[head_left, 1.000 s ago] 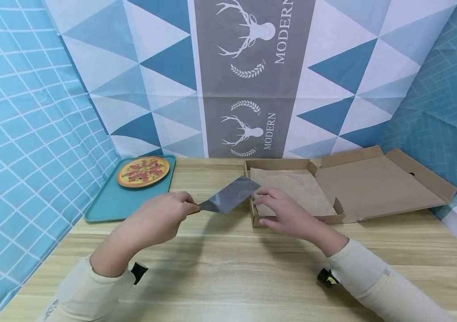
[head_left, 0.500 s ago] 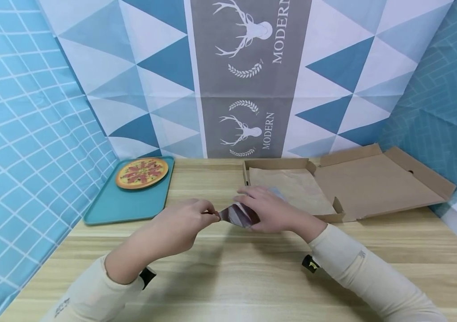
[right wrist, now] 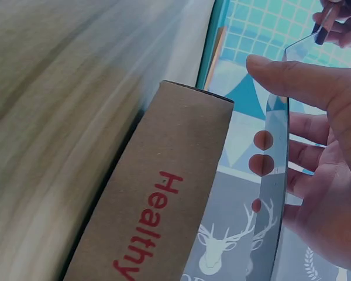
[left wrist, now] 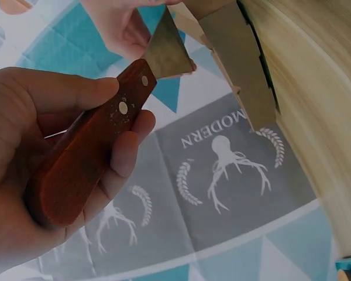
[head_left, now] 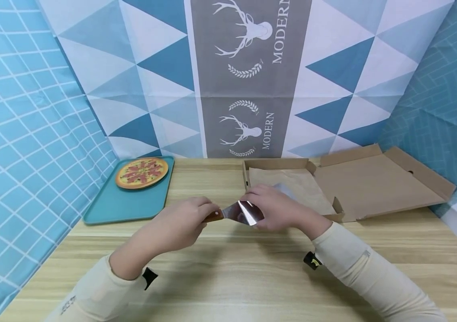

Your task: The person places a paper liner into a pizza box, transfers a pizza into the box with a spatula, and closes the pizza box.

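My left hand (head_left: 184, 223) grips the brown wooden handle (left wrist: 88, 152) of a spatula, thumb along one face and fingers curled round the other side. The spatula's shiny flat metal blade (head_left: 248, 213) points right, held above the table in front of the cardboard box. With my right hand (head_left: 278, 208) I hold the wide part of the blade; in the right wrist view the thumb (right wrist: 281, 73) lies across it and the other fingers are behind. Part of the blade is hidden by that hand in the head view, and its far end shows just past the knuckles.
An open cardboard pizza box (head_left: 277, 164) lined with brown paper (head_left: 309, 192) stands behind my right hand, its lid (head_left: 373, 188) folded out to the right. At the back left, a teal tray (head_left: 124, 205) bears a pizza (head_left: 141, 173). Patterned cloth walls (head_left: 248, 89) enclose the table.
My right hand, earlier with spread fingers beside the blade's end, now holds the blade. The left hand has shifted right with the spatula, whose handle now shows and whose blade has tilted.
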{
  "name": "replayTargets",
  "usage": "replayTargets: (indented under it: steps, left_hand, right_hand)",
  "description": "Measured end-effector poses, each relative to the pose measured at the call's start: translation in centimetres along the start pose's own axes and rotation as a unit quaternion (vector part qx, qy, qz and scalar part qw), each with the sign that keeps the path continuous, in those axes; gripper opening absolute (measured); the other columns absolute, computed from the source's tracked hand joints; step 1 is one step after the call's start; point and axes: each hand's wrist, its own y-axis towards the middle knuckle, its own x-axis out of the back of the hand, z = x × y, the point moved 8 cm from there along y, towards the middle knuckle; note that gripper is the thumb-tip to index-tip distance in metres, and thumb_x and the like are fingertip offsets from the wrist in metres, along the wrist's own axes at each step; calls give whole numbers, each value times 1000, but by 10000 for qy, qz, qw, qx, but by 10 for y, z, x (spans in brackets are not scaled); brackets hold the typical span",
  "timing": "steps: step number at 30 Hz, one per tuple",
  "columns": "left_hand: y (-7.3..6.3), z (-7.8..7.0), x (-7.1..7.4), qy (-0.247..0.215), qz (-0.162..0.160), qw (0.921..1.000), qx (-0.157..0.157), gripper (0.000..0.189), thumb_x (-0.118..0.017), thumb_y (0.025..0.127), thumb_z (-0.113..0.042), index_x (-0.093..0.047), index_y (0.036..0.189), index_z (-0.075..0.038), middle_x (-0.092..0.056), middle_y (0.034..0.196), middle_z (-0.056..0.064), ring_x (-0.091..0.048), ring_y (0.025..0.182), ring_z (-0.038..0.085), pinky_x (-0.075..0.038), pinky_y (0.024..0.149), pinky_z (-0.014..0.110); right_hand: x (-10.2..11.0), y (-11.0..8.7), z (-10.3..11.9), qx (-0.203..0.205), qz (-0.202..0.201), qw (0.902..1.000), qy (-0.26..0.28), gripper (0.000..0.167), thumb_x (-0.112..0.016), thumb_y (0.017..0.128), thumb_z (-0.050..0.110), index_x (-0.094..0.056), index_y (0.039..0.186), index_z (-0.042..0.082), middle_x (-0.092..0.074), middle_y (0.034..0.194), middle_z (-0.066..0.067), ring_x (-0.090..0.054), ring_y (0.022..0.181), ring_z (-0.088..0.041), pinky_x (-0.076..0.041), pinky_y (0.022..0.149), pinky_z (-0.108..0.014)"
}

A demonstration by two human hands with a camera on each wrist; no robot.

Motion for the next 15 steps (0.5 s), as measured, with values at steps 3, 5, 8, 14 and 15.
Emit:
replayTargets:
  steps: [3,5,8,14,15]
  left_hand:
    - [-2,10,2,1,-168,9997,201,28,-73,83,-5,-67,111,-7,-65,98,3,-64,82,16,-54,67,34]
    - [-1,16,3,99,-177,9991,367,29,-74,82,-8,-67,111,-8,-65,95,2,-62,77,15,-53,62,33]
    - [-2,25,2,241,-169,9978,596,28,-77,80,-12,-69,107,-8,-64,88,1,-58,69,13,-50,57,31]
    - [-11,43,1,249,-281,9941,1017,24,-83,77,-22,-71,94,-10,-60,73,-3,-50,59,9,-42,50,28]
    - [-14,46,2,186,-320,9933,1098,23,-83,77,-23,-72,92,-10,-59,72,-4,-48,59,8,-41,50,27]
  right_hand:
    - [2,4,1,79,-85,9998,-129,59,-83,70,21,-61,122,6,-58,117,-6,-52,107,-22,-44,92,-40]
    - [3,6,1,56,-137,9997,-205,60,-84,69,22,-61,122,6,-58,117,-6,-52,107,-22,-43,92,-39]
    - [3,10,0,18,-207,9994,-261,60,-84,69,21,-61,122,6,-58,115,-6,-51,106,-22,-43,92,-38]
    - [2,27,7,239,-336,9982,-427,54,-82,72,18,-62,120,5,-59,113,-6,-52,104,-23,-44,91,-36]
    - [1,31,9,306,-343,9979,-455,54,-82,72,19,-62,120,5,-59,113,-6,-52,104,-24,-43,91,-36]
